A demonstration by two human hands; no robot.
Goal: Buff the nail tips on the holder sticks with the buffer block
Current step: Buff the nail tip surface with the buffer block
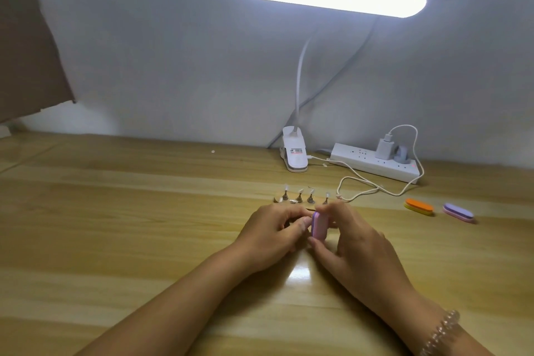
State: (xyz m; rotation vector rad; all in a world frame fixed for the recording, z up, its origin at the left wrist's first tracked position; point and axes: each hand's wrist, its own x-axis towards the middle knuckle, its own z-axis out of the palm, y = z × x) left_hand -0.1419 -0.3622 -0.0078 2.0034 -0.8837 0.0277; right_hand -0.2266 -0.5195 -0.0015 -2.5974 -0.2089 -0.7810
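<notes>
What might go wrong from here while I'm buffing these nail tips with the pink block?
The holder sticks stand just behind the left hand and right hand; a forward stroke with the buffer block may topple them. The left hand's curled fingers hide whatever it holds against the block, so uneven pressure could go unnoticed. The white cable loops close beside the sticks and might snag.

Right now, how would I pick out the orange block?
Find the white power strip at the back right. In front of it lie two loose blocks. The orange block is the left one, orange over yellow; the purple block is pink underneath.
</notes>
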